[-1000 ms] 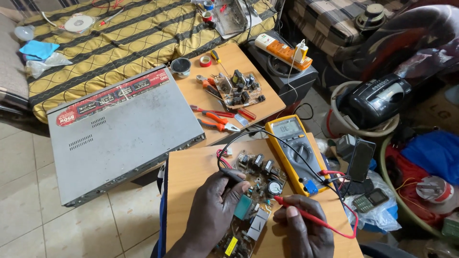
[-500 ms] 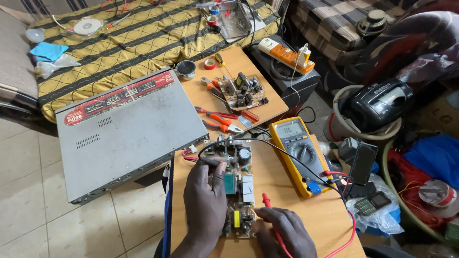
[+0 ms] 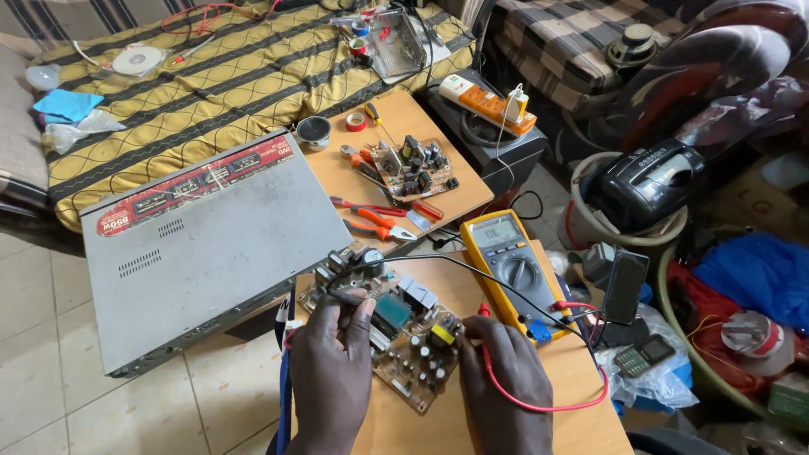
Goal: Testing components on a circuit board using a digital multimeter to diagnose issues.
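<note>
Left hand (image 3: 333,371) rested on the near-left part of the board (image 3: 392,329), fingers curled around a black probe whose tip touched the board's left edge by the large components; the black lead (image 3: 438,261) ran from there to the meter (image 3: 510,265). Right hand (image 3: 501,371) sat at the board's right edge, fingers closed on a red probe (image 3: 484,310), its tip down near the yellow part; the red lead (image 3: 539,404) looped around the wrist and back to the meter's sockets. The board lay component side up on the near wooden table (image 3: 581,421), tilted, just left of the meter and touching the corner of the grey player case (image 3: 202,253). Meter dial was turned off its rest position, though the display was too small to read. Judged: probing was under way, both tips placed; whether a reading had been taken could not be told, and nothing showed any repair done to the board. Beyond, on a second table (image 3: 459,198), lay a smaller board (image 3: 413,168), red-handled pliers (image 3: 375,227), a screwdriver (image 3: 379,118) and a tape roll (image 3: 356,122). A power strip (image 3: 489,103) sat further back, a black radio (image 3: 645,181) off to the right
</note>
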